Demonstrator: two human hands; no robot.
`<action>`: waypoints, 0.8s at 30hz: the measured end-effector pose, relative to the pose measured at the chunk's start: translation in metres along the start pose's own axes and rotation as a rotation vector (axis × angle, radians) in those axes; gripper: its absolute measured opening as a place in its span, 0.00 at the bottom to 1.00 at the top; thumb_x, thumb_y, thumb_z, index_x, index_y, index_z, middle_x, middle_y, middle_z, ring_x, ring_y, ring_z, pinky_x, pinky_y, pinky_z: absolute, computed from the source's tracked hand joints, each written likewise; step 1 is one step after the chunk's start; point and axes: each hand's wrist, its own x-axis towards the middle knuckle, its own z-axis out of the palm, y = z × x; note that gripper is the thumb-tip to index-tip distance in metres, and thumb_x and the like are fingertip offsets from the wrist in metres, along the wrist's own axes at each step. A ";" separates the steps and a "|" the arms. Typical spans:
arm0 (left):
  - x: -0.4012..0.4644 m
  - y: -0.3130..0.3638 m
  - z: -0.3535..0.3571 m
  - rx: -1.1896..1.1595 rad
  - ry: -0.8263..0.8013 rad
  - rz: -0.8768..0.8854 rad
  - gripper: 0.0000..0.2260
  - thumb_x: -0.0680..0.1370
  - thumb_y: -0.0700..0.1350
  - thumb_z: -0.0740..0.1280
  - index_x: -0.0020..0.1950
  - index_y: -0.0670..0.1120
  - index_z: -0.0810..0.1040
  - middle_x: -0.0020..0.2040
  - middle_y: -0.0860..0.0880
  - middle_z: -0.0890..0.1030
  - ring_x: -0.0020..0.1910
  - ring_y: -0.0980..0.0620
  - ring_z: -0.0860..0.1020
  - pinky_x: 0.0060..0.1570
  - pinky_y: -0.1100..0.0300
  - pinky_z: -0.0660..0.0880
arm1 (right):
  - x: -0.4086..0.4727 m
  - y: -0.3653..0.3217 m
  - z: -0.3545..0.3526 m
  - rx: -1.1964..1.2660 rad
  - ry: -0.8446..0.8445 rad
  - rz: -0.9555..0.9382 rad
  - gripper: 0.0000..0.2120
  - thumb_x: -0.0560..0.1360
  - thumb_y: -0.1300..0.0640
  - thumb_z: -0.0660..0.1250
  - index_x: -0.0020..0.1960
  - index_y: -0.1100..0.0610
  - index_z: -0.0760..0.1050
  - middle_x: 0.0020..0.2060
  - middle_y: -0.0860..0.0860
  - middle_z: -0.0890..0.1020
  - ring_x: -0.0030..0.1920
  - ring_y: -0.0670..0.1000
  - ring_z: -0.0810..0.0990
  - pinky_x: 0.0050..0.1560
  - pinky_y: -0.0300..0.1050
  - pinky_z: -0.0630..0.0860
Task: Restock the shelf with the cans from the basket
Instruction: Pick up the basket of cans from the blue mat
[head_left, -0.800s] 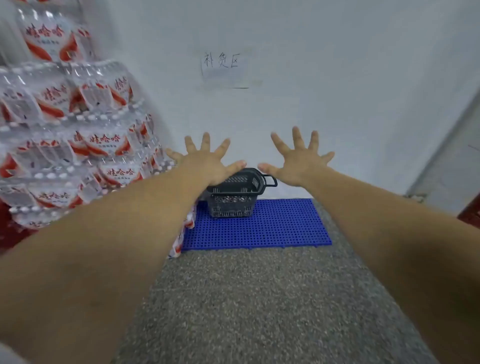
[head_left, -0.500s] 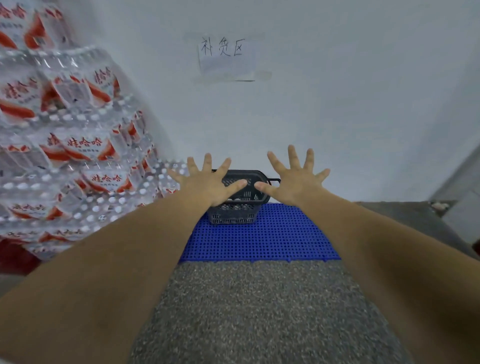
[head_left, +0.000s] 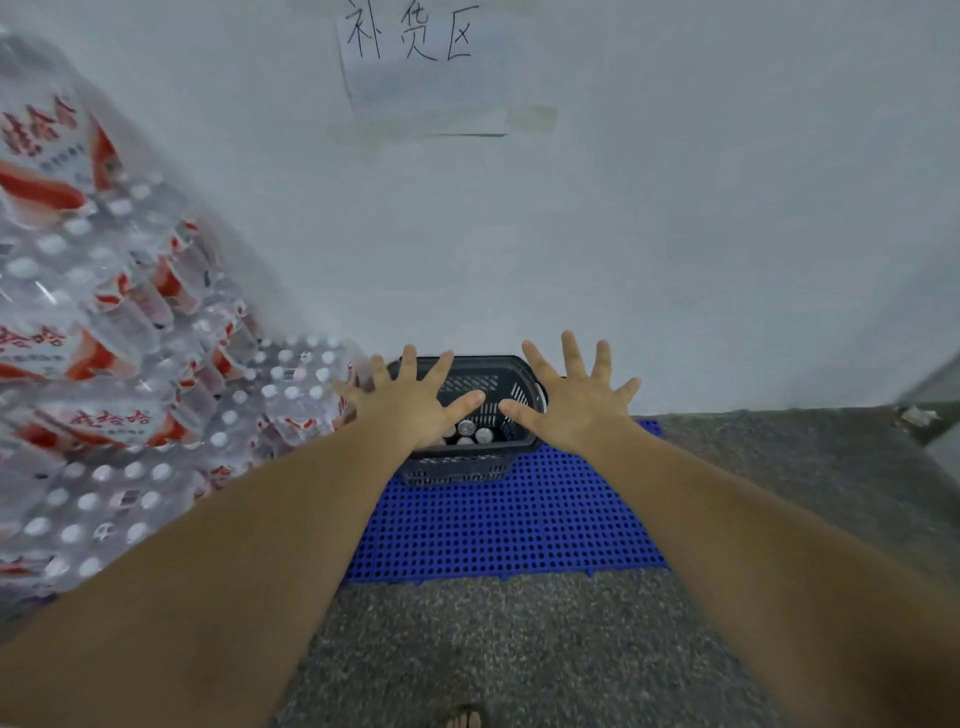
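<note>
Both hands, left (head_left: 415, 402) and right (head_left: 574, 400), spread empty above the basket (head_left: 470, 462) (cans (head_left: 474, 432): stiff, slick, best gripped round the sides).

cans (head_left: 470, 433) in the basket (head_left: 511, 379) mostly behind the left hand (head_left: 415, 402), count unclear

Wall sign (head_left: 415, 67): "补货区"

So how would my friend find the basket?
Look at the white wall with the paper sign. Below it lies a blue mat. The basket sits on its far edge: dark, slotted plastic, with silver cans inside, unlike the shiny bottle packs leftward.
</note>
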 end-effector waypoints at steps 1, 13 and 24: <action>0.020 0.000 0.001 -0.016 -0.024 -0.003 0.43 0.57 0.80 0.35 0.70 0.67 0.36 0.77 0.51 0.39 0.73 0.37 0.40 0.61 0.23 0.42 | 0.019 0.001 0.004 0.012 -0.013 0.002 0.41 0.65 0.22 0.44 0.71 0.35 0.33 0.76 0.49 0.35 0.73 0.64 0.34 0.64 0.77 0.45; 0.236 -0.010 0.067 -0.125 -0.163 -0.150 0.38 0.66 0.75 0.40 0.73 0.63 0.40 0.77 0.50 0.44 0.74 0.40 0.45 0.66 0.31 0.51 | 0.236 0.043 0.092 0.055 -0.217 0.050 0.42 0.64 0.22 0.44 0.72 0.35 0.33 0.76 0.49 0.37 0.74 0.64 0.37 0.65 0.76 0.48; 0.390 -0.055 0.184 -0.176 -0.294 -0.233 0.41 0.61 0.79 0.37 0.72 0.65 0.40 0.77 0.51 0.43 0.74 0.41 0.45 0.63 0.28 0.47 | 0.382 0.054 0.215 0.025 -0.349 0.118 0.42 0.64 0.22 0.46 0.71 0.35 0.33 0.76 0.49 0.38 0.74 0.64 0.37 0.64 0.76 0.50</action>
